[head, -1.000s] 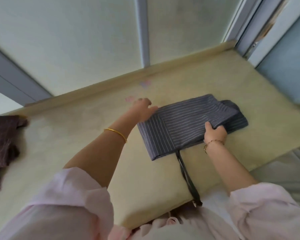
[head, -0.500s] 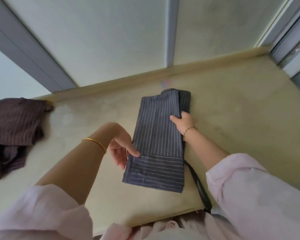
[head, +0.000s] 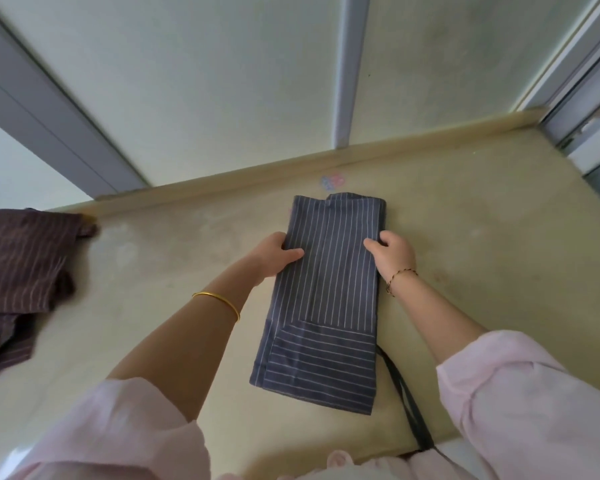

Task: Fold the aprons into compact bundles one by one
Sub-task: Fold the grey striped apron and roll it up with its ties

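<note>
A grey-blue striped apron [head: 329, 306] lies folded into a long narrow strip on the yellowish counter [head: 160, 306], running away from me. My left hand [head: 272, 256] grips its left edge about a third of the way down, thumb on top of the cloth. My right hand [head: 394, 254] grips the right edge at the same height, fingers curled over the fabric. A dark apron strap [head: 407, 407] trails from the near right corner over the counter's front edge.
A heap of brown striped aprons [head: 18, 271] sits at the counter's far left. A pale wall with grey frames rises behind the counter's raised back lip [head: 243, 173]. A small pink-blue mark [head: 331, 181] lies just beyond the apron.
The apron was turned from lying sideways to lying lengthwise. My left hand moved up from the lower left edge to the upper left edge, level with my right hand.
</note>
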The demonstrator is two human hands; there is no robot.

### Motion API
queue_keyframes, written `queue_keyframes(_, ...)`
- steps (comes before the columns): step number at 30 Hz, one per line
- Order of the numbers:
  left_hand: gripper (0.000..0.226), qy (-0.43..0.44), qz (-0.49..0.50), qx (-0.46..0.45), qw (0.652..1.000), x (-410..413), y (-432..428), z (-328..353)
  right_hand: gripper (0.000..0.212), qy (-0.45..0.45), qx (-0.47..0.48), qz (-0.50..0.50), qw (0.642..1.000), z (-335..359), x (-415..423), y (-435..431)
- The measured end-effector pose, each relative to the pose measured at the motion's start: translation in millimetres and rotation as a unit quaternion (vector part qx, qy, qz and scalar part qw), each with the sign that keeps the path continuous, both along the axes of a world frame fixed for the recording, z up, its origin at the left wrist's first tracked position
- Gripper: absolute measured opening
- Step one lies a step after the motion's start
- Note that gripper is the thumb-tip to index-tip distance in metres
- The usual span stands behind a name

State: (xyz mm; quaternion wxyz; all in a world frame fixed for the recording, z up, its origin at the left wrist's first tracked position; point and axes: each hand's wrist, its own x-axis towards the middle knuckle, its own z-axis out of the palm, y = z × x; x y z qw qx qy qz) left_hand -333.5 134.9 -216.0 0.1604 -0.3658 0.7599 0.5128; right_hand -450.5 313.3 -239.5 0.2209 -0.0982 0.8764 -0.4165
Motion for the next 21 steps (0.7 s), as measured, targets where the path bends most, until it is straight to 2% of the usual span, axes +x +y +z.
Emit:
queue_keyframes(4,0.035,-0.032,-0.049,-0.019,0.998,-11,-2,-4,0.040,0.014,0.043,-0.039,0.998,-9,-6,-5)
queue_keyframes(8,0.028,-0.031,-0.105,-0.076,0.991,-15,-4,-7,0.032,-0.002,0.078,-0.054,0.995,-12,-8,-11)
queue_keyframes(10,0.025,-0.005,-0.113,-0.110,0.987,-15,-1,-9,0.034,-0.013,0.029,-0.067,0.997,-10,-11,-14)
queue_keyframes(14,0.023,0.031,-0.090,-0.103,0.990,-17,1,-11,0.041,0.055,-0.051,-0.079,0.994,-9,-16,-15)
queue_keyframes(16,0.024,0.016,-0.089,-0.120,0.989,-19,2,-12,0.037,0.054,-0.022,-0.078,0.995,-13,-20,-18)
queue_keyframes(19,0.027,-0.033,-0.100,-0.165,0.981,-24,4,-12,0.024,0.053,0.094,-0.024,0.994,-15,-29,-23)
queue_keyframes(21,0.028,-0.057,-0.068,-0.173,0.981,-28,10,-11,0.017,0.049,0.124,-0.004,0.991,-13,-33,-26)
